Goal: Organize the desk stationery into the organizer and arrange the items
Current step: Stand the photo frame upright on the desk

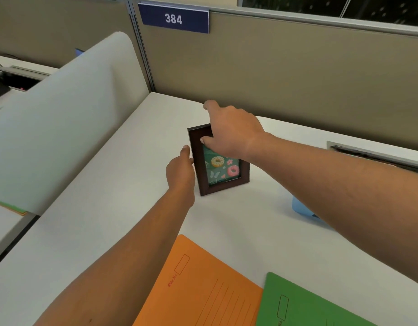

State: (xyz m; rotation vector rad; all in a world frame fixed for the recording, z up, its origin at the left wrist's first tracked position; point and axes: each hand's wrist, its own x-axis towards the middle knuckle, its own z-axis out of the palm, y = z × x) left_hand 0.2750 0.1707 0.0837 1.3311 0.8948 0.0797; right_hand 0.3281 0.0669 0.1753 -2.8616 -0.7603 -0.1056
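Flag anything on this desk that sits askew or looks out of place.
The picture frame stands turned at an angle to the partition, left hand and right hand on it. The orange folder and green folder lie skewed, at different angles. Nothing looks spilled or damaged.

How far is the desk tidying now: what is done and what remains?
Done: nothing clearly; no organizer is in view. In hand: the dark brown wooden picture frame stands upright on the white desk, the right hand holding its top, the left hand at its side. Left: the orange paper folder and the green paper folder lie flat, unsorted.
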